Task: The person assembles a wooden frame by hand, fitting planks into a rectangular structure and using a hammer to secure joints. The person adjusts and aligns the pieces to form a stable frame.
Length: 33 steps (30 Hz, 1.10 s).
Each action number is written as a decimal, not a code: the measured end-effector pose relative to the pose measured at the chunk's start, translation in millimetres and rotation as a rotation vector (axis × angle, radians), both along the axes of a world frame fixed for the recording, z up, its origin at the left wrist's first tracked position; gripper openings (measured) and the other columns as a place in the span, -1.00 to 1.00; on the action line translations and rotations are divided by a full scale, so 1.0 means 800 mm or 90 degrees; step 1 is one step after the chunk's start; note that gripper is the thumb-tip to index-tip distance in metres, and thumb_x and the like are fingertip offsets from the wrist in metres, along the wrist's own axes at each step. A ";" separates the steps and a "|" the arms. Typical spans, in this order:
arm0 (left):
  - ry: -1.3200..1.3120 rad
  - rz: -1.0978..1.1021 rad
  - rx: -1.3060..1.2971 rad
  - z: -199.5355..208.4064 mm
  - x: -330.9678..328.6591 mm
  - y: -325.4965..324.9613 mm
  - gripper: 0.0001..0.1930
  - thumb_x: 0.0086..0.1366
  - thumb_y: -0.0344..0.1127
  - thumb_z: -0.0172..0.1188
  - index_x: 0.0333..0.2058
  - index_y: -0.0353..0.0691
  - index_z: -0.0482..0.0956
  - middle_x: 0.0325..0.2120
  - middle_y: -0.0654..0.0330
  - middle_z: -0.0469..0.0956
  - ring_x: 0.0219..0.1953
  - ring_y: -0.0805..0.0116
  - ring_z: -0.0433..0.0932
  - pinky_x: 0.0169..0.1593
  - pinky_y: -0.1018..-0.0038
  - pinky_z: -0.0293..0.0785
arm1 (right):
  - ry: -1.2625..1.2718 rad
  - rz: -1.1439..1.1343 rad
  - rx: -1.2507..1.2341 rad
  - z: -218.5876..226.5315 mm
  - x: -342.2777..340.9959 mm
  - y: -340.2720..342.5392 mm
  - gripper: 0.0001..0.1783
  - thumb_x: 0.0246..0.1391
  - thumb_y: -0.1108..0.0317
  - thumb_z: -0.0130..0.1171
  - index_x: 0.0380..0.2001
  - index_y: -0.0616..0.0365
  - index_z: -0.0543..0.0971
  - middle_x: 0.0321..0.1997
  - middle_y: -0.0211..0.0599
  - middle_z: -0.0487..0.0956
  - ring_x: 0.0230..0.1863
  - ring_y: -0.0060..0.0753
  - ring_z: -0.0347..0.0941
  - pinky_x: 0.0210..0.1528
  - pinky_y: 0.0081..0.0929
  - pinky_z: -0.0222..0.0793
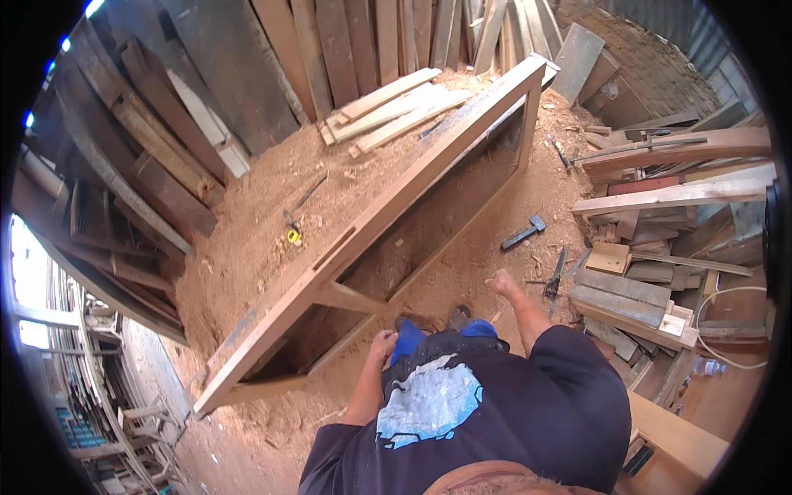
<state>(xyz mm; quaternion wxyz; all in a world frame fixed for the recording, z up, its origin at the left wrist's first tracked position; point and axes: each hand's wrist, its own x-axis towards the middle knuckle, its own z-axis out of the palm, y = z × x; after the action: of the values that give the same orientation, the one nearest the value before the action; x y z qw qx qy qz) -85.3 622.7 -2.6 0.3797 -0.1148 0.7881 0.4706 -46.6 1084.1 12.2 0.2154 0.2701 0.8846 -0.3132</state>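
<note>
A long wooden frame with a crossbar stands on edge over the sawdust, slanting from the lower left to the upper right. My left hand is by the frame's near side, close to the crossbar's end, its fingers curled in; I cannot make out anything in them. My right hand is out over the sawdust with its fingers closed, and whatever they hold, if anything, is too small to name. Beyond that hand lies a hammer. A dark long-handled tool, its kind unclear, lies to its right.
Past the frame, a yellow tape measure and pale cut boards lie on sawdust. Planks lean along the back wall. At right are stacked offcuts, a curved timber and a white cable.
</note>
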 end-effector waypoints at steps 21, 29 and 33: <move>-0.039 -0.125 -0.017 -0.104 -0.084 -0.047 -0.57 0.20 0.01 0.30 -0.18 -0.28 0.66 -0.44 0.18 0.66 -0.40 0.40 0.59 -0.25 0.42 0.53 | 0.042 0.506 0.170 -0.155 -0.044 -0.046 -0.62 0.04 -0.01 0.09 -0.47 0.04 0.69 -0.42 -0.08 0.66 -0.39 -0.02 0.60 -0.38 -0.13 0.49; 0.029 -0.012 -0.100 -0.093 -0.089 -0.093 -0.43 0.23 0.13 0.18 -0.05 -0.30 0.59 -0.27 -0.11 0.67 -0.24 0.03 0.65 -0.15 0.22 0.55 | 0.078 0.094 -0.176 -0.023 -0.116 -0.118 -0.70 0.12 0.22 0.22 -0.41 0.29 0.67 -0.49 -0.20 0.65 -0.52 -0.43 0.54 -0.46 -0.35 0.46; 0.033 0.112 -0.100 0.003 -0.068 -0.063 -0.54 0.24 0.01 0.23 -0.12 -0.30 0.61 -0.42 0.05 0.66 -0.39 0.25 0.64 -0.30 0.34 0.54 | -0.073 0.119 -0.220 0.023 -0.139 -0.134 -0.74 0.09 0.26 0.24 -0.39 0.29 0.67 -0.50 -0.22 0.64 -0.50 -0.43 0.53 -0.47 -0.39 0.42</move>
<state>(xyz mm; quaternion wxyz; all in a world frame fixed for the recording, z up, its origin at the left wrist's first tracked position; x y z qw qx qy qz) -140.0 572.2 -0.3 0.3062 -0.2009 0.8189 0.4419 -157.6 977.1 30.3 0.3370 0.1632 0.8252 -0.4230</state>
